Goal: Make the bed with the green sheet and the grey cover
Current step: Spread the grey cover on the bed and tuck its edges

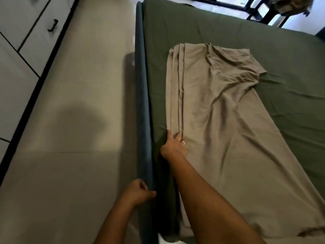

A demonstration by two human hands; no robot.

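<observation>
The green sheet (202,30) lies stretched over the mattress, with a few wrinkles on the right. On top of it lies the grey cover (219,110), folded lengthwise in several layers and rumpled at its far end. My right hand (173,144) reaches forward and grips the folded left edge of the cover, fingers curled into the layers. My left hand (139,191) is lower down at the bed's left side, its fingers closed and pinched at the edge of the green sheet beside the bed frame (141,106).
The dark blue padded bed frame runs along the mattress's left side. Beige floor (79,111) lies left of it, and white drawers with black handles (52,25) stand at the far left. Black furniture legs (263,9) show beyond the bed's far end.
</observation>
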